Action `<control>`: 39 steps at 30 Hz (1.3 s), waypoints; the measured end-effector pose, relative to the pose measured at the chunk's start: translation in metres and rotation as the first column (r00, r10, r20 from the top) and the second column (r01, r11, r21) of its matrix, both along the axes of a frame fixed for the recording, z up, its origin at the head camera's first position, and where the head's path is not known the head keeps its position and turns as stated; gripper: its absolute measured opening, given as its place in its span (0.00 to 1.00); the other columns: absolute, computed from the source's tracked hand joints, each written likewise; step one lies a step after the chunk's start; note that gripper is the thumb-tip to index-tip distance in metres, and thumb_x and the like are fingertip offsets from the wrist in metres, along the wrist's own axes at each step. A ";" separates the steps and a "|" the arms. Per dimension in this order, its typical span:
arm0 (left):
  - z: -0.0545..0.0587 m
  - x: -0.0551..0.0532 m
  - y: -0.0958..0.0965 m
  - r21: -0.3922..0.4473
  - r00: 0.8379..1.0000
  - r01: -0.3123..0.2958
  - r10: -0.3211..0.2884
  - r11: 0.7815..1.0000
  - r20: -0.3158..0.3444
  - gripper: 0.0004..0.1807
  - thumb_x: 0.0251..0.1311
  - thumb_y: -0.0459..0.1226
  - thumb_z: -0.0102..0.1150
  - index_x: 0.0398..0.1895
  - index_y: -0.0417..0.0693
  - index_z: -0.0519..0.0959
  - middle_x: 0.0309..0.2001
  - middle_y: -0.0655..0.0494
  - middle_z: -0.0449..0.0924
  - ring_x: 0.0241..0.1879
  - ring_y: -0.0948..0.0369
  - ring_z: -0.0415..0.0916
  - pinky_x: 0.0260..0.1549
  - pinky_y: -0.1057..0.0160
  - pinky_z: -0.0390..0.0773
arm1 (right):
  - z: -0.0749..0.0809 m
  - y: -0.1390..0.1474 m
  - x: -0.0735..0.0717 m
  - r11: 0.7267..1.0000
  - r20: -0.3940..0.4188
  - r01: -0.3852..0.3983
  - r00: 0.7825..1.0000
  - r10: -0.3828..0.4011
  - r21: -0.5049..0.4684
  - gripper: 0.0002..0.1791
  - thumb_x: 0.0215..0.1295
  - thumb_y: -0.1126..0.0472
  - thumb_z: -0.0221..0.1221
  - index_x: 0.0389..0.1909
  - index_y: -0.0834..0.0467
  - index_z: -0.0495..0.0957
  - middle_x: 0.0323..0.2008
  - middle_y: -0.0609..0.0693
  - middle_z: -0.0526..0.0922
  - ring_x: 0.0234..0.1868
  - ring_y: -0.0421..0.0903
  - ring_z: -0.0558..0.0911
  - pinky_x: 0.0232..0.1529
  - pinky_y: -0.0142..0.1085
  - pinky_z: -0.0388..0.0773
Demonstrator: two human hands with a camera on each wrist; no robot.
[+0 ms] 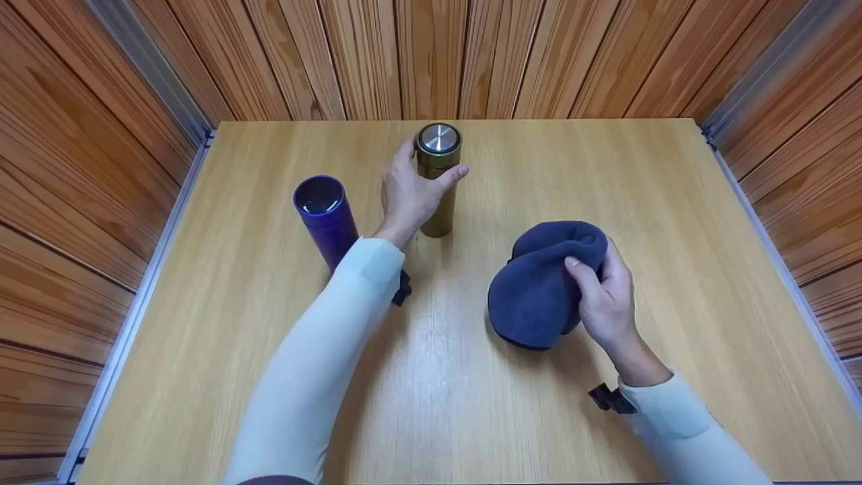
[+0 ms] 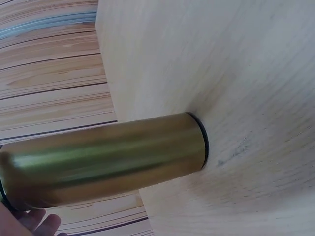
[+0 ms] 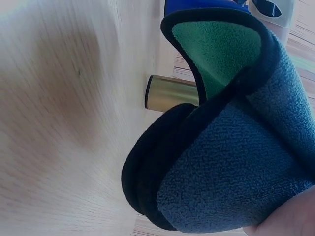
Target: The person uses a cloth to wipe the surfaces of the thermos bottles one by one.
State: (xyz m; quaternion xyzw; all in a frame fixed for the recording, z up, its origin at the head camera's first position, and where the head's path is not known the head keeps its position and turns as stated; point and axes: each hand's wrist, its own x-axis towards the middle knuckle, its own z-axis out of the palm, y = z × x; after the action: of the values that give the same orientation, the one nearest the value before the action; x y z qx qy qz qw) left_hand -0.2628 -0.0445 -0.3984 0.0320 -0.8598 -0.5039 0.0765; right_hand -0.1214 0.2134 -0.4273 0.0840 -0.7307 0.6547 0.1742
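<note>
**Gold bottle in left grip, axis upright; cloth in right grip, off to the near right**

Gold metallic cylindrical bottle (image 1: 440, 207): far half of table, about mid-width. Long axis vertical, brushed-steel disc lid (image 1: 440, 139) facing up. Base looks to be at table level; can't rule out a slight lift.

Left grip (image 1: 411, 195) is on it: fingers round the upper body just below the lid, thumb across the front, coming in from the bottle's left and near side. I read that as grasping, pressure unknown.

Key relation: left hand is the near one, in contact. Right grip (image 1: 609, 296) is well apart, to the right of the bottle and closer to the person. My judgement: that gap between bottle and cloth is what matters.

Right grip pinches a folded dark navy cloth (image 1: 539, 289), thumb on top, fingers behind. Right wrist view shows black edging and a green inner face. Cloth seems held above the table, bulk pointing left of the hand.

Purple-blue cylindrical tumbler (image 1: 330, 229): upright, left of the bottle, a bit nearer the person, lower part behind the left pale sleeve (image 1: 310, 370). Dark top; can't tell cap or opening.

All over a light wood-grain table (image 1: 444, 417), wood-plank wall (image 1: 431, 60) behind.
</note>
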 end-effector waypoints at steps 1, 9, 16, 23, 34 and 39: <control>0.000 0.000 0.000 0.010 1.000 0.004 -0.004 1.000 -0.009 0.51 0.54 0.58 0.74 0.78 0.52 0.62 0.74 0.55 0.67 0.74 0.58 0.64 0.72 0.53 0.64 | 0.000 0.000 0.000 1.000 0.000 -0.001 1.000 0.001 0.001 0.16 0.72 0.72 0.52 0.57 0.74 0.74 0.50 0.56 0.82 0.52 0.50 0.80 0.58 0.33 0.73; 0.000 -0.004 0.003 0.053 1.000 -0.018 0.019 0.998 -0.013 0.48 0.55 0.57 0.74 0.76 0.52 0.66 0.71 0.55 0.72 0.71 0.58 0.67 0.71 0.53 0.66 | 0.000 0.000 0.000 1.000 0.010 0.008 1.000 -0.009 0.021 0.16 0.72 0.71 0.53 0.58 0.72 0.74 0.50 0.55 0.82 0.52 0.49 0.80 0.58 0.33 0.74; -0.001 -0.006 0.005 0.093 0.999 -0.022 0.026 0.995 -0.041 0.43 0.55 0.56 0.75 0.72 0.53 0.70 0.67 0.58 0.76 0.67 0.61 0.71 0.68 0.56 0.69 | -0.001 0.000 0.000 1.000 0.013 0.005 1.000 -0.005 0.016 0.15 0.73 0.71 0.52 0.57 0.72 0.74 0.50 0.56 0.82 0.52 0.50 0.80 0.58 0.33 0.74; -0.007 -0.001 0.004 0.121 0.994 0.000 0.013 0.993 -0.108 0.41 0.56 0.55 0.75 0.70 0.53 0.72 0.65 0.59 0.77 0.66 0.64 0.72 0.68 0.58 0.68 | 0.000 0.001 -0.001 1.000 0.001 -0.005 1.000 0.005 -0.010 0.16 0.72 0.72 0.52 0.57 0.73 0.74 0.50 0.57 0.82 0.52 0.50 0.80 0.58 0.33 0.74; -0.004 0.018 0.000 0.096 0.979 0.083 -0.063 0.992 -0.193 0.40 0.56 0.54 0.75 0.69 0.50 0.73 0.62 0.58 0.80 0.63 0.64 0.74 0.66 0.60 0.71 | 0.002 0.001 -0.002 1.000 0.003 0.005 1.000 -0.005 0.019 0.16 0.72 0.71 0.52 0.58 0.72 0.74 0.50 0.55 0.82 0.52 0.50 0.80 0.58 0.33 0.74; -0.001 0.029 -0.002 0.081 0.966 0.123 -0.101 0.989 -0.237 0.36 0.54 0.53 0.77 0.64 0.51 0.77 0.58 0.59 0.82 0.56 0.65 0.76 0.57 0.61 0.77 | 0.000 0.000 -0.002 1.000 0.012 -0.005 1.000 0.005 0.020 0.17 0.73 0.71 0.52 0.59 0.72 0.73 0.51 0.56 0.82 0.52 0.51 0.80 0.59 0.33 0.74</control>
State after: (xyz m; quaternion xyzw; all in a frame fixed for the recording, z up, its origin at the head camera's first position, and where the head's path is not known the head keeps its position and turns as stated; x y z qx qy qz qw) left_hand -0.2336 -0.0467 -0.3997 -0.0722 -0.8203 -0.5481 0.1465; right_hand -0.1238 0.2137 -0.4271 0.0838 -0.7382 0.6481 0.1672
